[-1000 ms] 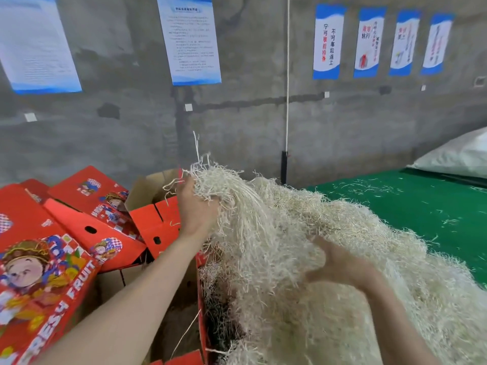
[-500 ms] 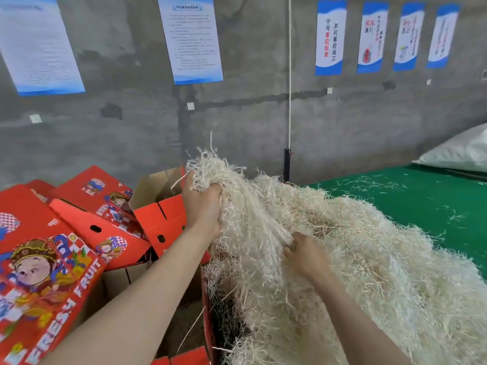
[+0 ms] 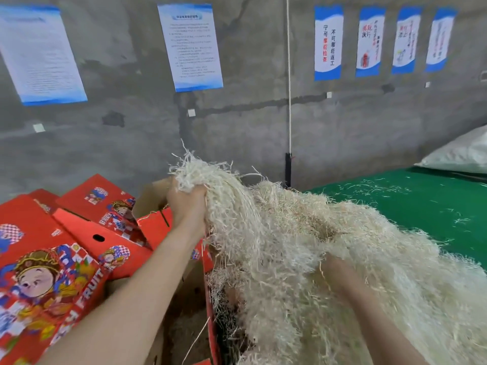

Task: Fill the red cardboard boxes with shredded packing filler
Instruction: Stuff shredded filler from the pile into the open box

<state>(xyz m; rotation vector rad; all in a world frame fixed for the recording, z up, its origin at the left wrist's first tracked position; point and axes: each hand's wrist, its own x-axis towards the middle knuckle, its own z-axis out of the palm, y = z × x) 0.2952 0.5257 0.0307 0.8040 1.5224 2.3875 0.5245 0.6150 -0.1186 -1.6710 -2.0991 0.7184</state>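
Our left hand (image 3: pixel 188 206) is clamped on shredded filler (image 3: pixel 290 246), held high to peel it free for the red box (image 3: pixel 213 335); right hand (image 3: pixel 338 272) is buried, grip unclear.

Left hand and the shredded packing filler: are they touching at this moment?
Touching. The head view shows the left hand with its fingers curled round a tuft of the shredded packing filler, held above the pile.

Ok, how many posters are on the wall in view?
6. Two large sheets: one far left, one left of the white rope at. Four narrow banners in a row at upper right. Others may hang outside the frame.
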